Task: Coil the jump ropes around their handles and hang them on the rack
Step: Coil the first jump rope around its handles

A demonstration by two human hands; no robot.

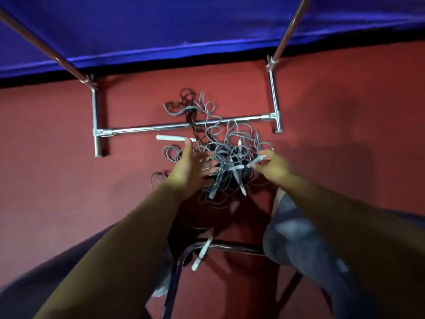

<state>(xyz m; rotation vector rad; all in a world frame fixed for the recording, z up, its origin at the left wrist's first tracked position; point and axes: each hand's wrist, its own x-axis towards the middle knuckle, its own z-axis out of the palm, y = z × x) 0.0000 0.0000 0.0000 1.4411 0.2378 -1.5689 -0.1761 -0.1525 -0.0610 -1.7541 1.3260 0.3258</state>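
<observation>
A tangled heap of grey jump ropes (230,155) with white handles lies on the red floor, partly draped over the bottom bar of a chrome rack (147,128). A darker brown rope (186,97) trails behind that bar. One white handle (170,137) lies loose at the heap's left edge. My left hand (190,166) hovers over the left of the heap, fingers spread, holding nothing. My right hand (273,165) pinches a white handle (258,160) at the heap's right side. Another white handle (202,254) hangs lower, near the chair frame.
The rack's two chrome uprights (274,95) rise toward a blue mat or cloth (184,26) behind. A dark metal chair frame (232,246) sits under me, with my jeans-clad leg (299,238) at right. Red floor spreads to both sides.
</observation>
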